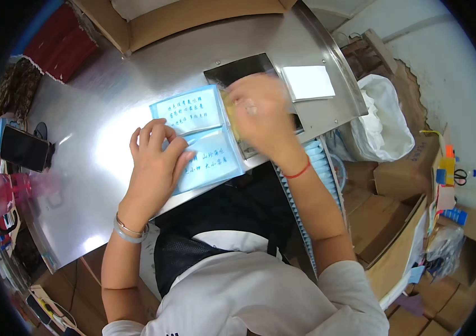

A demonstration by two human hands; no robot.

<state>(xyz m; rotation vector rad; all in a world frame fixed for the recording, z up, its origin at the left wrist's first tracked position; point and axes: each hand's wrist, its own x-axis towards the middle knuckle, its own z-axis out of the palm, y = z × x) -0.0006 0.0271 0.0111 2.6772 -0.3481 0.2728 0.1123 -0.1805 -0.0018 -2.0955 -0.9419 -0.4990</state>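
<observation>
A flat packet [211, 151] with blue edges and two white panels, printed in blue, lies near the front edge of the metal table. My left hand [157, 154] is on its left side, fingers bent, thumb and forefinger closed at the seam between the panels. Motion smears my right hand [260, 115], which is over the packet's right edge; its fingers cannot be made out. Beside the packet, a yellowish strip [231, 119] shows partly under that hand. Below and around the right hand is a black rectangular area [255, 66] in the tabletop.
A stack of white sheets [309, 83] lies right of the black area. Below the table's right side is a row of light-blue packets [317, 159]. A white-lined bin [386, 126] stands farther right. A cardboard box [193, 22] is at the back, a phone [24, 148] at left.
</observation>
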